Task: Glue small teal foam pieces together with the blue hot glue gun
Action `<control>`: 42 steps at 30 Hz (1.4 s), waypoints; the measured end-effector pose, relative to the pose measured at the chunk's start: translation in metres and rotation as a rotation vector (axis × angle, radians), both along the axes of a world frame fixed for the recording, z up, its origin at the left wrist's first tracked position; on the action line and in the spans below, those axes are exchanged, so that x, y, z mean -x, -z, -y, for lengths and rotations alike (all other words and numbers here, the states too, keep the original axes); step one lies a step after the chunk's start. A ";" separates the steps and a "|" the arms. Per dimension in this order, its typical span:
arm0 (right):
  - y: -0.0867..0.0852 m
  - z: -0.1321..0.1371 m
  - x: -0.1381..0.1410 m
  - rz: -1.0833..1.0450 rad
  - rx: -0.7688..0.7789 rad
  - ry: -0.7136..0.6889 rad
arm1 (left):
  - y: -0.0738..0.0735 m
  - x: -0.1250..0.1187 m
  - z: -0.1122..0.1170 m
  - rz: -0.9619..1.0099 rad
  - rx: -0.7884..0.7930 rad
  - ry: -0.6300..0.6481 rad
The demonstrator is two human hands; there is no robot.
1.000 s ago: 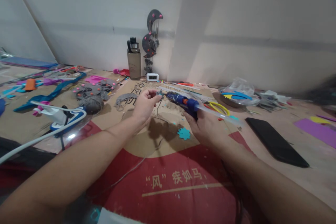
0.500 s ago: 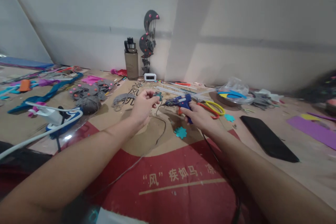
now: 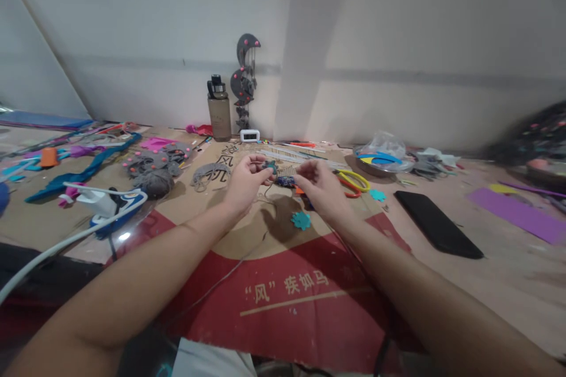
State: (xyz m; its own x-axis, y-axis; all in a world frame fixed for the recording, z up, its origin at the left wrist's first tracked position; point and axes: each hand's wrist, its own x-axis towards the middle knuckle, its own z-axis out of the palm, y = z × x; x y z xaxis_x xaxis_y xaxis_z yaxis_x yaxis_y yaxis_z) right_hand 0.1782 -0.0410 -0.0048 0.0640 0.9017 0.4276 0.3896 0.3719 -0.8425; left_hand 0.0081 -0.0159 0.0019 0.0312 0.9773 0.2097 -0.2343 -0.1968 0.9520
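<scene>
My left hand is raised over the cardboard, its thumb and forefinger pinched on a small teal flower piece. A thin grey thread runs down from it across the cardboard. My right hand is just to the right, fingertips drawn together close to the teal piece; what they hold, if anything, is hidden. The blue glue gun lies on the cardboard between and behind the two hands. A second teal flower lies flat below my right hand.
Yellow and red scissors and a black phone lie to the right. A bottle, a grey moon hanging and a small clock stand by the wall. Left are a grey yarn ball, felt scraps and a white cable.
My right hand has set the glue gun down on the cardboard and moved left toward the teal piece. My left hand has kept its pinch. The view has tilted up.
</scene>
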 end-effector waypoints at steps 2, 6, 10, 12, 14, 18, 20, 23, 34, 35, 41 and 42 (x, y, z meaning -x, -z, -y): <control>0.001 -0.001 0.017 -0.189 0.063 -0.136 | -0.001 0.000 0.001 -0.047 -0.058 0.018; 0.003 -0.009 0.038 -0.430 0.252 -0.337 | -0.005 0.003 0.003 -0.099 -0.125 -0.007; 0.004 -0.012 0.041 -0.334 0.218 -0.182 | -0.007 0.008 -0.001 -0.105 -0.127 -0.091; 0.002 -0.012 0.039 -0.202 0.093 -0.105 | -0.006 0.011 -0.005 -0.109 -0.132 -0.103; -0.001 -0.010 0.037 -0.085 -0.036 -0.070 | -0.004 0.013 -0.008 -0.119 -0.138 -0.100; -0.007 -0.007 0.033 -0.008 -0.124 -0.027 | 0.001 0.014 -0.010 -0.162 -0.113 -0.077; -0.009 -0.006 0.031 0.016 -0.122 -0.009 | 0.002 0.014 -0.010 -0.170 -0.094 -0.057; -0.008 -0.007 0.027 0.068 -0.121 0.019 | 0.003 0.013 -0.010 -0.177 -0.069 -0.008; -0.005 -0.008 0.022 0.302 -0.170 0.019 | 0.003 0.005 -0.001 -0.120 0.052 0.098; -0.005 -0.008 0.022 0.318 -0.165 0.013 | 0.003 0.005 -0.001 -0.116 0.054 0.105; -0.004 -0.007 0.023 0.351 -0.127 -0.013 | 0.004 0.005 0.000 -0.143 0.048 0.159; -0.004 -0.007 0.023 0.345 -0.119 -0.014 | 0.005 0.006 0.000 -0.155 0.045 0.169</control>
